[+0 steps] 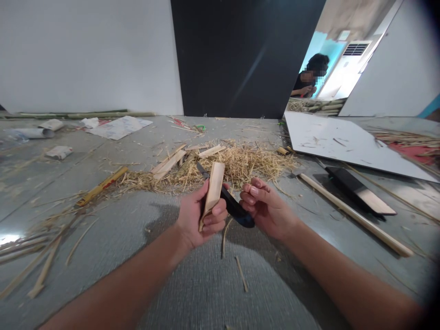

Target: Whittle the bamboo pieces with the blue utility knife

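Observation:
My left hand [202,215] is wrapped round a short, pale split bamboo piece [215,185], which stands nearly upright. Behind that piece passes a knife with a black handle [239,211]; its dark blade shows at the upper left of the bamboo. The left fingers seem to hold the knife as well. Just right of the handle, my right hand [263,201] has its fingers curled together, and whether anything tiny is between them cannot be made out. Beyond both hands lies a heap of straw-like shavings [247,162] with split bamboo pieces [170,164] at its left.
A yellow tube [102,186] lies left on the grey floor. At the right are a bamboo stick [354,213], a black flat-bladed object [359,190] and a white board [343,140]. Dark and white panels stand behind. A person [311,75] is at the upper right.

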Available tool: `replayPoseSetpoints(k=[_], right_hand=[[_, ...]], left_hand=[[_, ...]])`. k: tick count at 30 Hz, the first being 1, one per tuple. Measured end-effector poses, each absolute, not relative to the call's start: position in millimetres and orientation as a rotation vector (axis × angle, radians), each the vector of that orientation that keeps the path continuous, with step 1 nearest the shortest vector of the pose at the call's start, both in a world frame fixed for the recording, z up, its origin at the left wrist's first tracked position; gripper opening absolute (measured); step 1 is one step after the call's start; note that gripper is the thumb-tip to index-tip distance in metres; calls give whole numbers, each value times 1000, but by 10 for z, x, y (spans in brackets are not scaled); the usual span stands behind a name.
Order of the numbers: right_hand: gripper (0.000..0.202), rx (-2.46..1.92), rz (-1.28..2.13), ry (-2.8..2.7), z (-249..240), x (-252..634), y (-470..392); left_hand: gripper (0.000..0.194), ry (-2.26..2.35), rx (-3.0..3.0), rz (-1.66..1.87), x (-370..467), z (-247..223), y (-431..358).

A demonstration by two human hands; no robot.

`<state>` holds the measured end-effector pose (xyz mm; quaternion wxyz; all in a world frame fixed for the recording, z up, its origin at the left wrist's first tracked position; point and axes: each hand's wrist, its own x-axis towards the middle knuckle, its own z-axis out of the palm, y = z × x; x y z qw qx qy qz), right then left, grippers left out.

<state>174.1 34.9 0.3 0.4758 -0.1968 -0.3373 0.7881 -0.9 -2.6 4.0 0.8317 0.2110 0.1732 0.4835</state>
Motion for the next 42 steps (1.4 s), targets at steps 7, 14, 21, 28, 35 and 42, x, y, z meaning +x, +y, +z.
replayPoseSetpoints(k=[7, 14, 21, 28, 35, 42], right_hand=[[46, -302, 2099, -748, 10, 1817, 358], [48, -196, 2194, -834, -1, 1909, 367], [37, -499, 1781, -1386, -64, 1752, 320], [39, -581, 1693, -1640, -114, 1726, 279], [24, -803, 1577, -1388, -110, 1719, 298], [41, -842, 1658, -1187, -89, 1714, 254]], left_hand=[[47, 318, 459, 997, -14, 22, -38], [51, 243, 480, 934, -46, 56, -65], [55, 273, 503, 941, -25, 70, -52], [60, 299, 586, 895, -27, 83, -48], [40, 281, 557, 1057, -23, 141, -61], [19, 366, 474, 1267, 3, 103, 19]])
